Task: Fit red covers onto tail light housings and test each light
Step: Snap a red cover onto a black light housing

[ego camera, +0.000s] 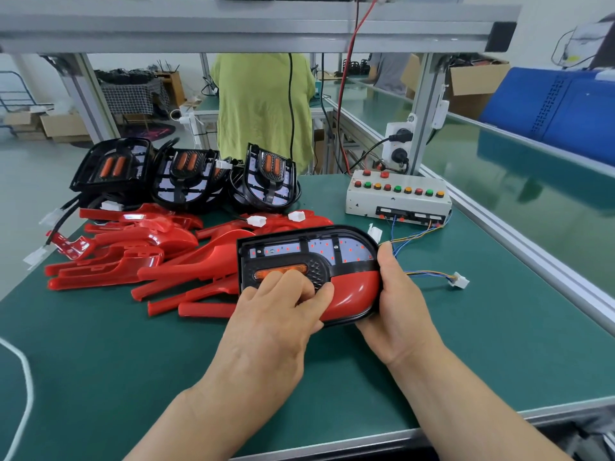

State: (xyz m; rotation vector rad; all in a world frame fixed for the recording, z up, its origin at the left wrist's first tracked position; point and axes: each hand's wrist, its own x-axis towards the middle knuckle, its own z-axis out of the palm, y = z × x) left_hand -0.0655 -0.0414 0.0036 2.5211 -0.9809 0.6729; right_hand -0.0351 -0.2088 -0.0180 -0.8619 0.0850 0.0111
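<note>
A black tail light housing [293, 251] lies in front of me on the green bench, its small red LEDs lit. A red cover [356, 292] sits over its lower right part. My left hand [283, 311] rests on the housing with fingers over the orange lens [279, 270] and the cover's edge. My right hand [396, 311] grips the housing's right end. Its wires [412, 237] run to the grey test box [396, 197] with coloured buttons. A pile of loose red covers [133, 251] lies to the left.
Three more black housings [186, 174] stand at the back left of the bench. A loose white connector [461, 280] on coloured wires lies to the right. A socket post [399, 141] stands behind the test box. A person in a green shirt [263, 104] stands beyond the bench.
</note>
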